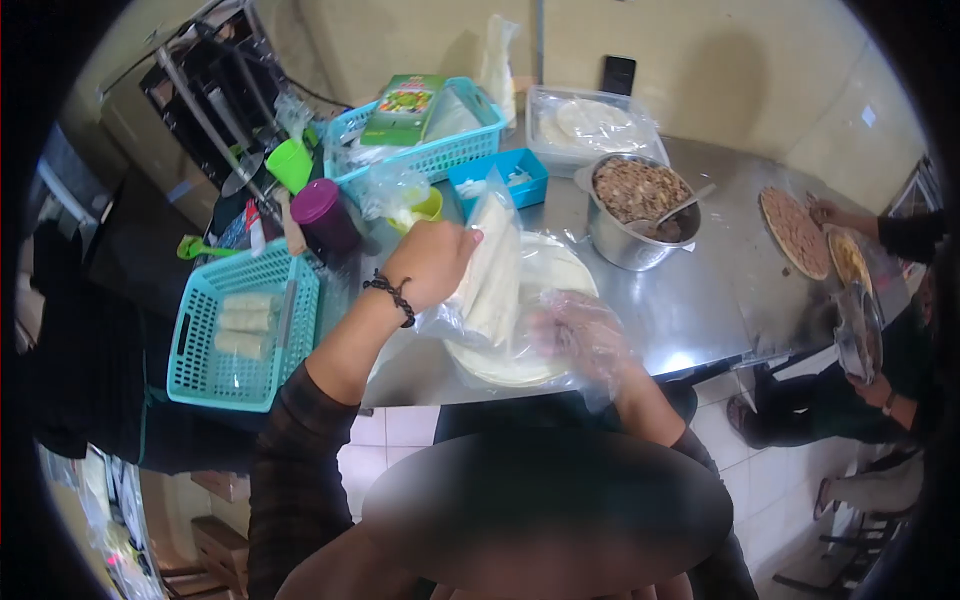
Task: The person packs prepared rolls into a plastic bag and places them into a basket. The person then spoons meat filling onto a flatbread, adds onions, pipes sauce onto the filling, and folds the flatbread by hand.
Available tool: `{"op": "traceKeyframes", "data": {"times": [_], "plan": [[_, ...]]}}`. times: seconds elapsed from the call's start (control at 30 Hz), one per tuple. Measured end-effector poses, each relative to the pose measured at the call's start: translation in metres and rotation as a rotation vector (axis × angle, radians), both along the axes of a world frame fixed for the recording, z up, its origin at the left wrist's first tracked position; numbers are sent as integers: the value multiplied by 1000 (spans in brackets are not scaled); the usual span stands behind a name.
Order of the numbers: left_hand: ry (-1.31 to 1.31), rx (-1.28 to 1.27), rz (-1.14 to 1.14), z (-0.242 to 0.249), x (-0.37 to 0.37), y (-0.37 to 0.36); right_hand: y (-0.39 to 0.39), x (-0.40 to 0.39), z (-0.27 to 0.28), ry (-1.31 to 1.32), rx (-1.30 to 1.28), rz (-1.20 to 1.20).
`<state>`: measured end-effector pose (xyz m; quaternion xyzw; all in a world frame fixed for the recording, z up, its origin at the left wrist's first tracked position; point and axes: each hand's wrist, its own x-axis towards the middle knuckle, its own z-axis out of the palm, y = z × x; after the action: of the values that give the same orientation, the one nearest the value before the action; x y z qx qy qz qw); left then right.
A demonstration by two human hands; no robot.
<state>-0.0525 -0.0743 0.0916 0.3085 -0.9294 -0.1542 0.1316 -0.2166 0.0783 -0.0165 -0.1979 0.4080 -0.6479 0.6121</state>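
Note:
My left hand (432, 265), with a dark beaded bracelet at the wrist, grips a clear plastic bag (497, 212) near its top. Pale rolled wraps (490, 285) show inside the bag, which stands tilted over a stack of round flatbreads (565, 265). Clear plastic covers my right hand (585, 335), low over the right side of that stack. Motion smears its fingers. Behind the flatbreads stands a steel pot (630, 235) of brown chopped filling (640, 188) with a spoon (690, 202) in it.
On the left, a turquoise basket (187, 345) holds packed rolls (247, 315). A purple container (325, 215), blue tray (520, 195) and second basket (415, 162) stand farther back. At right, a co-worker's hand (828, 212) is beside a topped flatbread (793, 230).

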Motion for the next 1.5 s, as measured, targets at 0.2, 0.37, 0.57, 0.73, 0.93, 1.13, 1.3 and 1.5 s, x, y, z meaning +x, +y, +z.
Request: {"op": "traceKeyframes", "data": {"times": [0.2,0.37,0.57,0.73,0.93,1.13,1.3,1.5], "plan": [[-262,-316,-63,70,-37,37,17,-9,0,-6,36,-69],[-387,-524,-54,122,-59,53,2,-11,-4,-456,-76,61],[-222,-312,-282,127,-76,27,-11,-5,7,-730,-371,75],[-94,-4,-386,123,-77,28,-15,-4,11,-602,-270,-92],[-67,166,-399,122,-80,8,-16,4,12,-709,-412,-74],[-1,305,-324,118,-79,5,-20,14,-13,-811,-419,-93],[95,240,-323,131,-77,5,-12,13,19,-809,-282,-138],[263,332,-157,153,-24,-18,-29,13,13,-385,70,-208]]}}
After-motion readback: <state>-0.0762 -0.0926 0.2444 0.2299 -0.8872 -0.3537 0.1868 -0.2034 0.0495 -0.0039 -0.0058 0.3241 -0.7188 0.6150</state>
